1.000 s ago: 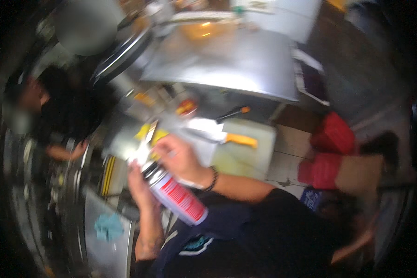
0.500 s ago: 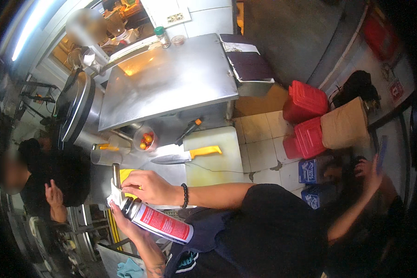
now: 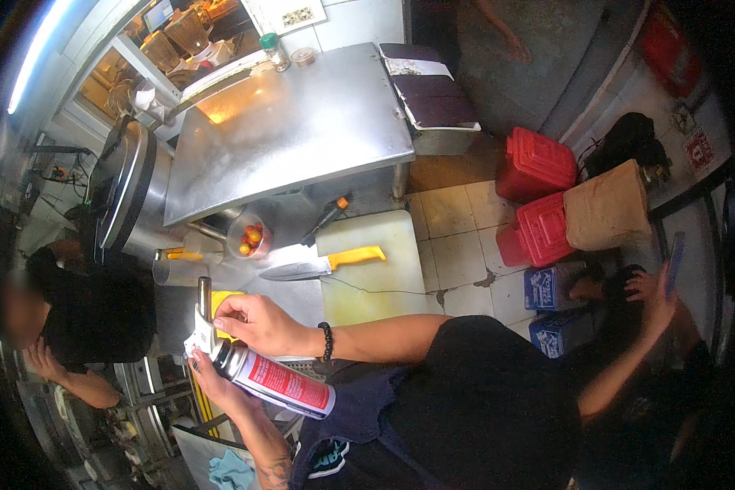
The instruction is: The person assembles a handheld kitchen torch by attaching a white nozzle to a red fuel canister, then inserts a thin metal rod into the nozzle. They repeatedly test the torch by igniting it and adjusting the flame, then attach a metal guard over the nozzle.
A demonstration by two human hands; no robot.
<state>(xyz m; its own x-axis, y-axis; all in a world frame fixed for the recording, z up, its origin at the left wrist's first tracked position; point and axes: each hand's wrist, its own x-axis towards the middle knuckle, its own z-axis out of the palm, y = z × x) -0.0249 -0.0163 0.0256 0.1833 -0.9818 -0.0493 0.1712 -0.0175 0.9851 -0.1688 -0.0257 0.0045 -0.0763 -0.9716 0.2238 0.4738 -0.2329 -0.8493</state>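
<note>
A blowtorch with a metal nozzle and white head sits on a gas can with a red and white label. My left hand, fingers curled, holds it from below around the head and the can's neck. My right hand, with a beaded bracelet at the wrist, pinches at the back of the torch head; its fingertips partly hide that spot. Something yellow shows behind my right fingers. Beyond, a knife with a yellow handle lies partly on a pale cutting board.
A tub of small tomatoes, a clear container and a black tool with an orange tip lie near the knife. A steel table stands behind. Co-workers are at the left and right; red bins stand on the floor.
My view has shifted slightly; both hands keep hold of the blowtorch. The left co-worker's hand has risen toward their head. A person's arm has appeared at the far doorway.
</note>
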